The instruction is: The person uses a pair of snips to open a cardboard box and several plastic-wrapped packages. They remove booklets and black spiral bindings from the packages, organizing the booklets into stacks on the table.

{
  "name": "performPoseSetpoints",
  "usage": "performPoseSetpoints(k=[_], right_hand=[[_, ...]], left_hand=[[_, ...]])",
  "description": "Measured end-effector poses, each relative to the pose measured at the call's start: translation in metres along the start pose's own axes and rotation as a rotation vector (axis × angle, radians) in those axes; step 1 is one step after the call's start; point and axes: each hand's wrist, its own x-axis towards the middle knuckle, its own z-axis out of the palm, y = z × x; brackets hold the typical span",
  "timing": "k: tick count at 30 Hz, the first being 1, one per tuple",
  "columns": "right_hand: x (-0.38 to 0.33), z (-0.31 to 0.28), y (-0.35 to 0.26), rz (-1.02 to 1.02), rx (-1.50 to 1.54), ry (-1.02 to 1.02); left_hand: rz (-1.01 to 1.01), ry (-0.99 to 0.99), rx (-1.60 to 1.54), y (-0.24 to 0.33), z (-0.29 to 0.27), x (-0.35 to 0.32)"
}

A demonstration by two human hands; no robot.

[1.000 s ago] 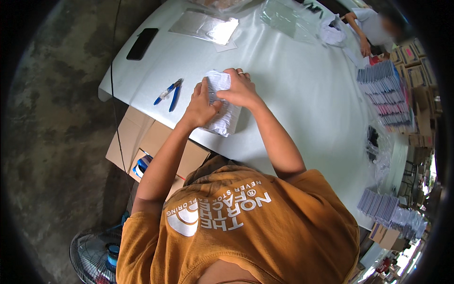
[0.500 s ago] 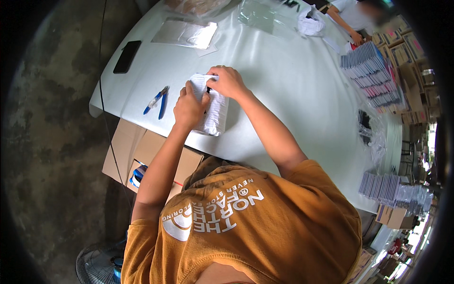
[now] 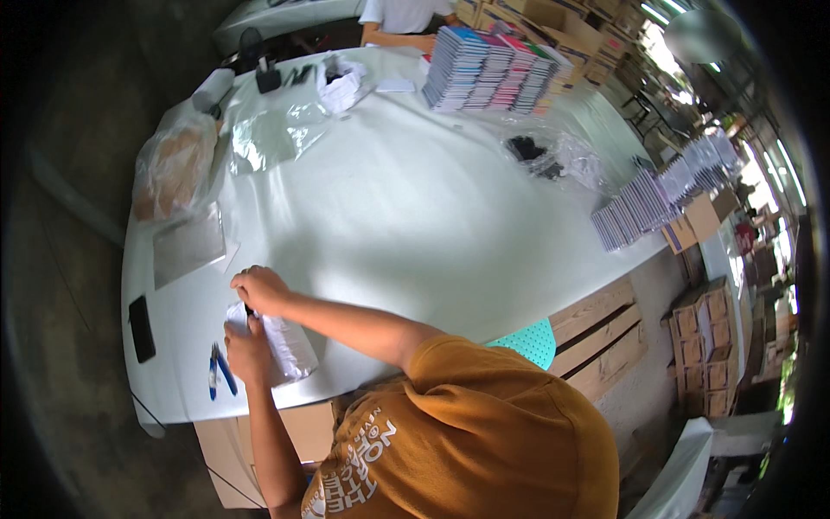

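Observation:
A white, crinkled, oblong bundle (image 3: 290, 348) lies near the left front edge of the white-covered table, a small dark piece showing near its far end. My left hand (image 3: 248, 350) grips its left side with curled fingers. My right hand (image 3: 262, 290) is closed at the far end, its fingertips by the dark piece; exactly what they pinch is partly hidden. Just left of the bundle lie blue-handled pliers (image 3: 221, 372). Beyond my hands, flat clear plastic sleeves (image 3: 188, 246) rest on the table.
A black phone (image 3: 142, 329) lies at the left edge. Plastic-wrapped brown pieces (image 3: 177, 169) and clear plastic (image 3: 272, 138) lie farther back. Tall book stacks (image 3: 488, 73) stand at the far side, near a person in white (image 3: 402, 17). A cardboard box (image 3: 298, 432) sits below the front edge.
The view has swung right, so the table and my hands appear farther left and lower. Both hands stay on the bundle; my right hand remains at its far end.

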Motion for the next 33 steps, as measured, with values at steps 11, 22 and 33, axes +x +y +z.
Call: performPoseSetpoints(k=[11,22,33], right_hand=[[-0.112,-0.017,-0.024,-0.431,-0.153,0.059],[-0.091,-0.053,-0.038,-0.532,-0.274,-0.394],[-0.127,-0.033,-0.073,-0.368,-0.394,-0.301]], left_hand=[[0.101,0.039,-0.053,-0.012,0.010,0.000],[-0.025,-0.233,-0.554,-0.038,0.014,0.039],[-0.157,-0.304,-0.634,-0.031,0.004,0.021]])
